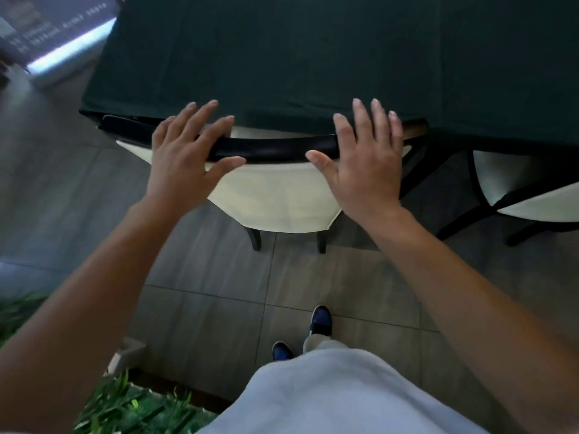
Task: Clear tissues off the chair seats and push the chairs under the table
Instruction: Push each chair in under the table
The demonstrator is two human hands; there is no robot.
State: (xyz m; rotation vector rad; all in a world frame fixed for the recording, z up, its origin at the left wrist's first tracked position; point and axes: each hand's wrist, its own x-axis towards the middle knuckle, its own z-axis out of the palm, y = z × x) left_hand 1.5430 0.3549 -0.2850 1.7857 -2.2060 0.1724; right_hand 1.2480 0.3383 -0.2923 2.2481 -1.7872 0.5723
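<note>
Plants: green leaves [125, 405] fill the lower left corner of the frame, beside a small pale planter edge.
Floor: grey tiles [203, 292] run across the middle and left of the frame.
Left hand: the left hand [185, 158] sits left of centre, fingers straight and spread wide, laid over the left end of the chair's dark top rail, thumb pointing right below the rail. It grips nothing.
Chair: the chair [275, 195] stands at centre, black top rail curving between the two hands, cream backrest below it, two dark legs on the tiles. Its seat is mostly hidden beneath the table's edge; the strip of cream seat that shows looks bare.
Table: the table [313, 57] fills the upper frame under a dark green cloth whose edge hangs just past the rail.
Right hand: the right hand [366, 158] sits right of centre, fingers straight and spread wide over the rail's right end, holding nothing.
Second chair: another cream chair [532, 195] with a black frame stands at the right edge, partly under the table.
Person: pale trousers and two dark blue shoes [319, 321] show at the bottom centre.
</note>
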